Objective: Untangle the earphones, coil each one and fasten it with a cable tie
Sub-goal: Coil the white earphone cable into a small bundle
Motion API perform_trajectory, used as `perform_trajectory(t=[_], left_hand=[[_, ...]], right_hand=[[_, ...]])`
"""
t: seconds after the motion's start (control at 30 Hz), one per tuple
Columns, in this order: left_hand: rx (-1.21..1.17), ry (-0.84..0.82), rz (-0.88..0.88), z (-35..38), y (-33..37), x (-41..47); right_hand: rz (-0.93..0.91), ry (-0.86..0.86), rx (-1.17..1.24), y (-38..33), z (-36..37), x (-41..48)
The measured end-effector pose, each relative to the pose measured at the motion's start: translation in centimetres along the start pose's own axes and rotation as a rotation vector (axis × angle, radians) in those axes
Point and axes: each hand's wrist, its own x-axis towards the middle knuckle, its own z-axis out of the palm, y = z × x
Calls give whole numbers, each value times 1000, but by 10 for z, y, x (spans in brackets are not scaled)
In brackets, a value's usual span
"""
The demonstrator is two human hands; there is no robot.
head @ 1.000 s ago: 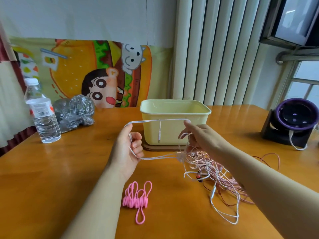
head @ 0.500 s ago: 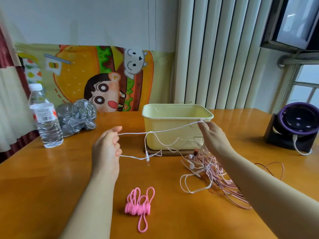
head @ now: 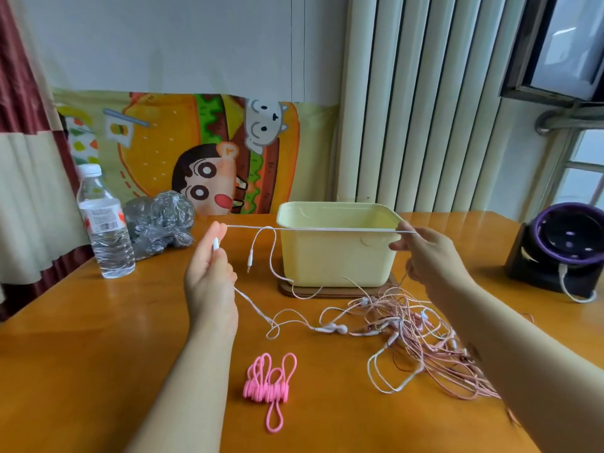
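You are pinching the limp white earphone cable (head: 327, 229) taut between left hand (head: 209, 282) and right hand (head: 431, 256), bare wire seeming the safest hold.

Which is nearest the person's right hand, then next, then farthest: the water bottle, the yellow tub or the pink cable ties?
From the right hand:
1. Yellow tub, just beside it.
2. Pink cable ties, front centre.
3. Water bottle, far left.
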Motion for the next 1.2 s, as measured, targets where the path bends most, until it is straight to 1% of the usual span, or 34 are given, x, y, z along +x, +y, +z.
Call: perform_trajectory(t=[0.07, 0.13, 0.17, 0.23, 0.27, 0.3, 0.37, 0.43, 0.5, 0.57, 0.6, 0.63, 0.77, 0.9, 0.97, 1.0, 1.07, 1.13, 1.2], left_hand=[[-62, -8, -27, 2, 6, -1], [-100, -10, -52, 5, 19, 1], [-114, -15, -54, 7, 27, 4], [-137, -29, -23, 10, 45, 13], [-131, -29, 3, 12, 55, 18], [-114, -28, 24, 13, 63, 22], [-58, -29, 60, 14, 78, 27], [-4, -58, 91, 16, 86, 29], [39, -77, 130, 19, 93, 29], [97, -57, 143, 24, 100, 29], [115, -51, 151, 26, 104, 29], [133, -48, 167, 30, 108, 29], [241, -93, 260, 41, 123, 26], [268, -180, 294, 53, 131, 30], [320, -234, 300, 56, 134, 31], [351, -259, 309, 57, 135, 33], [397, -282, 325, 58, 139, 34], [418, -269, 340, 57, 145, 39], [415, -262, 345, 56, 153, 43]], right_hand=[[221, -83, 223, -17, -4, -2], [413, -231, 410, -34, -4, -6], [457, -303, 464, -41, -4, -7], [440, -424, 448, -53, 0, -7], [374, -448, 373, -59, 3, -8], [272, -438, 269, -63, 6, -9], [13, -387, 102, -74, 12, -13], [-204, -383, 25, -85, 13, -17], [-377, -368, -65, -101, 14, -20], [-527, -258, -120, -117, 14, -20], [-580, -213, -111, -126, 14, -18], [-616, -208, -111, -134, 14, -15], [-664, -378, -211, -159, 12, 0], [-759, -331, -195, -187, 13, 5], [-696, -395, -181, -195, 14, 7], [-643, -439, -219, -197, 14, 7], [-523, -519, -389, -190, 14, 8], [-392, -594, -564, -176, 14, 9], [-224, -726, -682, -162, 14, 10]])
